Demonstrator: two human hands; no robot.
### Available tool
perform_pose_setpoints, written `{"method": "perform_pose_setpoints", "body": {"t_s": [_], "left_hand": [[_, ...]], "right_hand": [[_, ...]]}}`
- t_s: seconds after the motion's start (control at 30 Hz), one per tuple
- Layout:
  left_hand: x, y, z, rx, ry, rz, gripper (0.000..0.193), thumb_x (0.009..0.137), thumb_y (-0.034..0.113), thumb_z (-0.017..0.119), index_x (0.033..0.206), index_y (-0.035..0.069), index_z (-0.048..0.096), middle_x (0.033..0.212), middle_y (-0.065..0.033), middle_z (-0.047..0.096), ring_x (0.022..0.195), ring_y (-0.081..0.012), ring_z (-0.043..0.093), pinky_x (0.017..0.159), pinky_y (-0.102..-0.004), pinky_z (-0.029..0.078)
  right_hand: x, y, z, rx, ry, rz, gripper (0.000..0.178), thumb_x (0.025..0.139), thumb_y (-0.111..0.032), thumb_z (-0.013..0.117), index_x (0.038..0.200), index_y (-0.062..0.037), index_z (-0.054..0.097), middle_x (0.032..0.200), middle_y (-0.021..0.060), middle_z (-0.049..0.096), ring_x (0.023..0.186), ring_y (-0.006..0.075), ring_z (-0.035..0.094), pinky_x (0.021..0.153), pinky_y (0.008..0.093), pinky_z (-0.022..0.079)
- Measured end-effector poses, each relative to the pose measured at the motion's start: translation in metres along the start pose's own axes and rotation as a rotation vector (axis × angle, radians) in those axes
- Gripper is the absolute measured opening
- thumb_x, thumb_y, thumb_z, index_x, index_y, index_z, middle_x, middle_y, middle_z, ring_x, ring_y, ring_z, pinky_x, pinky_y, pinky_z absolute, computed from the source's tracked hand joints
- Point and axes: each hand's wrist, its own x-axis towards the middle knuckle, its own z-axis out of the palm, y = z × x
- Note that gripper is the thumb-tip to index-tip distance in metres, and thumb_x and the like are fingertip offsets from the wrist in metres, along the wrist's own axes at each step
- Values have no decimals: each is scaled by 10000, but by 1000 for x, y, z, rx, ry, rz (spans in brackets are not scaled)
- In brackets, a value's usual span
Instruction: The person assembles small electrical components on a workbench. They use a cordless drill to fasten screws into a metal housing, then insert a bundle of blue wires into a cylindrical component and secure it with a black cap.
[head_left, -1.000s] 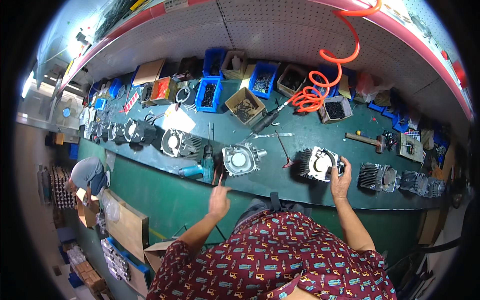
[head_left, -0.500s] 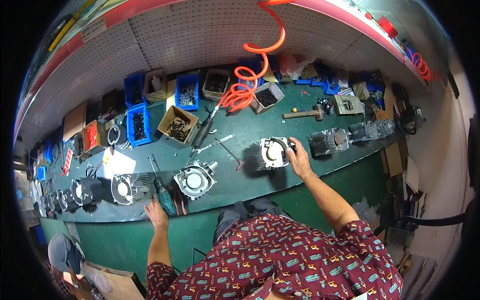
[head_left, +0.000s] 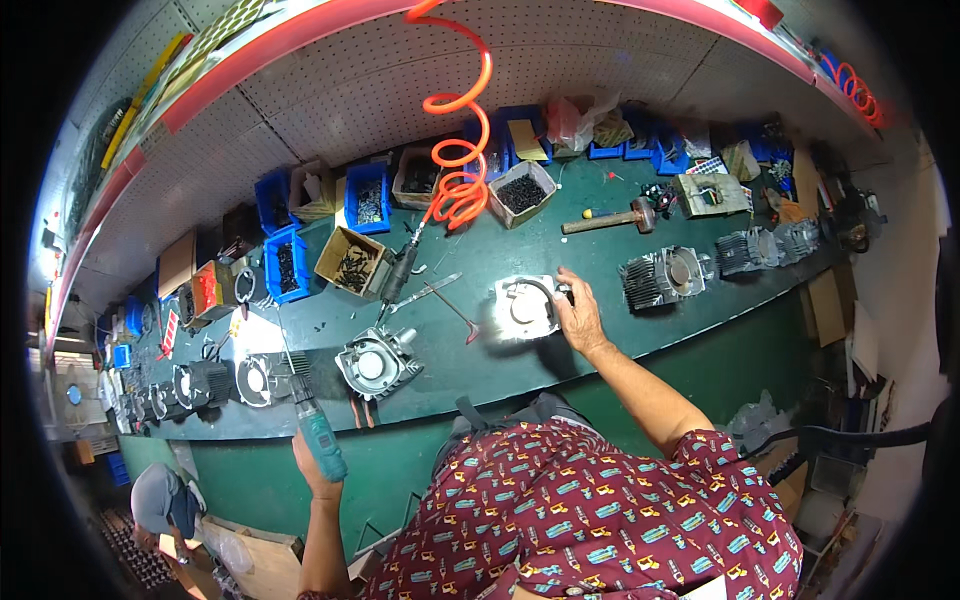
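Left hand (head_left: pixel 312 462) grip clenched on teal drill (head_left: pixel 318 432); right hand (head_left: pixel 580 316) grasping engine cylinder (head_left: pixel 525 306); blue bins (head_left: pixel 366 197) behind.

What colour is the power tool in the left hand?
Teal-green body with a dark front end, seen in the head view: power tool, gripped by left hand.

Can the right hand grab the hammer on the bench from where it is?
Probably yes. The right hand rests on a silver engine part, and the hammer lies farther back on the bench with only bare green top between them. The arm would need to stretch forward.
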Motion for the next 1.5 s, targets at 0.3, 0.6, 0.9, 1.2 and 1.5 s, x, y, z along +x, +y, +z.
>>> {"method": "perform_pose_setpoints", "body": {"t_s": [0.3,0.6,0.9,1.2,1.5], "left_hand": [[69,262,-15,-417,-308,96,234,781,32,838,957,19,685,831,-74,707,733,-188,687,692,-318,546],[63,351,10,-363,-702,-113,341,864,185,823,1157,47,714,1078,-87,747,975,-167,705,865,-327,562],[75,344,31,-219,-781,-26,388,880,212,809,1219,62,694,1125,-97,730,1013,-176,694,915,-331,550],[81,335,32,-241,-789,-26,426,861,231,826,1224,60,683,1109,-99,740,1024,-184,706,915,-342,556],[113,357,29,-115,-805,168,327,804,351,825,1024,121,748,894,-132,750,871,-332,732,780,-412,587]], "right_hand": [[7,17,-5,217,-91,-89,533,921,-303,648,1335,-1,504,1423,272,506,1306,429,511,1106,445,412],[12,24,-17,366,-174,-56,534,958,-364,589,1335,11,535,1324,246,581,1242,415,557,1077,438,434],[10,18,-17,346,-99,-59,475,946,-299,596,1306,8,562,1300,241,595,1217,403,577,1062,430,448],[8,18,-10,386,-45,-26,427,923,-230,622,1272,16,605,1300,238,612,1222,387,594,1053,409,463],[7,16,-9,394,-55,5,423,921,-209,626,1285,7,610,1241,225,646,1169,371,624,1016,403,483]]}}
